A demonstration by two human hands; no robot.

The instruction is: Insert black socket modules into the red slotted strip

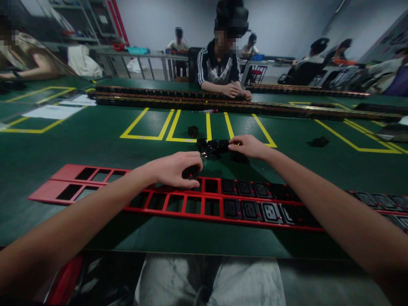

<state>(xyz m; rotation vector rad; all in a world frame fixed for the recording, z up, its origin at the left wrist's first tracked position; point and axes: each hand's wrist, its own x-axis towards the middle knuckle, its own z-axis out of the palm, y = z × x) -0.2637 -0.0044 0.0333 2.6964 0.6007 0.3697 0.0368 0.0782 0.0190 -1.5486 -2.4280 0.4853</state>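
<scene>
Holding a black socket module (190,172) over a red two-row frame (47,190)

The left hand (175,168) curls its fingers around the module at the frame's upper row; contact with the frame is hidden. The right hand (250,145) has its fingertips at the right end of a cluster of black modules (213,147); its grip is unclear. Seated socket modules (250,209) fill slots farther right. Beyond the cluster, a lone black module (193,131) lies on the green desk (143,236) inside a yellow tape outline (177,139).
</scene>
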